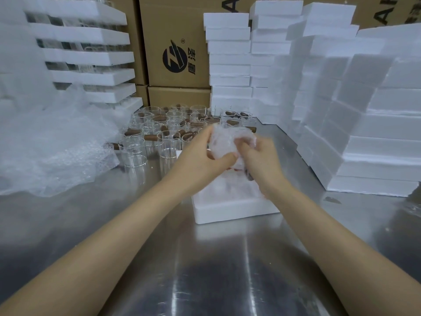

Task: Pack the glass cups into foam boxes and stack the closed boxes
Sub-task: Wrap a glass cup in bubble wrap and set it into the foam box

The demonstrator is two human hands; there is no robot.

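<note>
At frame centre our left hand (205, 157) and right hand (260, 160) both curl round the wrapped cup (224, 139), just above the open box (227, 213). We should hold it snugly bundled and lower it level into the cavity.

head cam | wide-angle | faces fwd/down | close over metal table (216, 270)

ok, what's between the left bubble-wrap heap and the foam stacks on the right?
Head view: the glass cups, and nearer, the left hand and right hand gripping a wrapped bundle.
</note>
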